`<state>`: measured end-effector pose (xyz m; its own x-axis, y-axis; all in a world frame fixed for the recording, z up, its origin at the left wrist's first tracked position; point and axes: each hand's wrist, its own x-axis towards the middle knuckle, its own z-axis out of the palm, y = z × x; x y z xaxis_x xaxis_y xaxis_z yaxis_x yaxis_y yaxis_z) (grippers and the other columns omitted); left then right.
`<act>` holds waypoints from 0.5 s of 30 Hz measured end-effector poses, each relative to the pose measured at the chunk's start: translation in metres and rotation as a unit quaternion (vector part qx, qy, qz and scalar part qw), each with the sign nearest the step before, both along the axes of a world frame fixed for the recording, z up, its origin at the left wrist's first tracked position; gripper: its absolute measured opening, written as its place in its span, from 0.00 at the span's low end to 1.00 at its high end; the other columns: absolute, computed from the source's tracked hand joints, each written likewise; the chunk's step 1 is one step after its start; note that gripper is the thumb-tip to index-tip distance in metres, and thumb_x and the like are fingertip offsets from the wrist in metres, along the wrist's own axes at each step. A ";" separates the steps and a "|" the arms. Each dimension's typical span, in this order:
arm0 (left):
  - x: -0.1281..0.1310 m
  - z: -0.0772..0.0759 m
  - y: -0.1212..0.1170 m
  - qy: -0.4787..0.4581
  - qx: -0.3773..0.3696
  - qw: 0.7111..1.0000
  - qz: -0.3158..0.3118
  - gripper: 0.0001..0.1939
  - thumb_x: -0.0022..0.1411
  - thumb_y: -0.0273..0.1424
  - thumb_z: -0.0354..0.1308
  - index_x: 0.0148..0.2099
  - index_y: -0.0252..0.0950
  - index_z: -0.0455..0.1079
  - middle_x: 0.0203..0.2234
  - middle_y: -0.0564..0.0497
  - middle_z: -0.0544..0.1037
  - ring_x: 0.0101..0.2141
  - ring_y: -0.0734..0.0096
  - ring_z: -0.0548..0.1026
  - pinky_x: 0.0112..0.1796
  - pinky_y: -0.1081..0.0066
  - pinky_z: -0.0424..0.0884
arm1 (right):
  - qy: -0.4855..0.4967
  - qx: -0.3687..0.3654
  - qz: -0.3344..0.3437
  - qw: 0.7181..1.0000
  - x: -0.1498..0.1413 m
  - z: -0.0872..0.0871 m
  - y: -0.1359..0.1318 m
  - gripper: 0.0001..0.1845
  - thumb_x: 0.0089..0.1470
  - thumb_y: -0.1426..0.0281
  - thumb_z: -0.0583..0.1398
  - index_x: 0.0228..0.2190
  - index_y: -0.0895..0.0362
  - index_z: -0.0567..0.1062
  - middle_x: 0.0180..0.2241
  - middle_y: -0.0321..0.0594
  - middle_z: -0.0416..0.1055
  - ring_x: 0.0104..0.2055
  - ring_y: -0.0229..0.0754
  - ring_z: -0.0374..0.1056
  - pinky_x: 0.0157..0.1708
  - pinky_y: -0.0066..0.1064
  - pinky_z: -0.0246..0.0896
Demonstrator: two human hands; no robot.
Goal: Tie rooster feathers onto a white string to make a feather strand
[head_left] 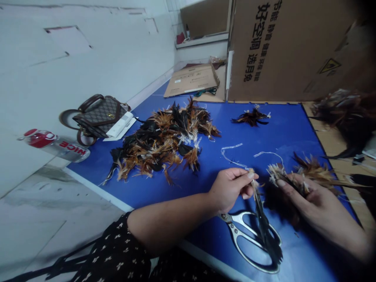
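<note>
My left hand (pixel 233 188) pinches the quill end of a long dark feather (pixel 264 223), whose tip hangs down over the scissors. A clear plastic strip (pixel 227 154) runs across the table up to the pinched fingertips. Closed around a bunch of brown and black feathers (pixel 277 172) is my right hand (pixel 311 197), its pale quill ends pointing left. Metal scissors (pixel 243 239) lie under the left hand, their blades hidden by the wrist. Another clear strip (pixel 268 153) rests between the hands.
A big heap of feather bunches (pixel 164 141) covers the left of the blue table (pixel 288 133). One small bunch (pixel 252 116) lies behind. A handbag (pixel 100 113), a bottle (pixel 55 145) and flat cardboard (pixel 192 80) stand along the wall. A large carton (pixel 284 51) rises behind; more feathers (pixel 349 117) lie right.
</note>
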<state>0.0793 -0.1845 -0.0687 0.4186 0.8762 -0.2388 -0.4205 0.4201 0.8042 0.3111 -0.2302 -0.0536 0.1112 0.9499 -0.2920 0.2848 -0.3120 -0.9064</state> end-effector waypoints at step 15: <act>-0.004 -0.006 0.002 0.228 0.071 0.969 -0.067 0.28 0.62 0.56 0.74 0.32 0.36 0.75 0.19 0.54 0.74 0.19 0.77 0.65 0.24 0.71 0.61 | -0.039 0.048 0.059 0.996 -0.002 0.005 0.003 0.37 0.56 0.31 0.69 0.30 0.53 0.79 0.26 0.41 0.77 0.27 0.45 0.74 0.30 0.34 0.71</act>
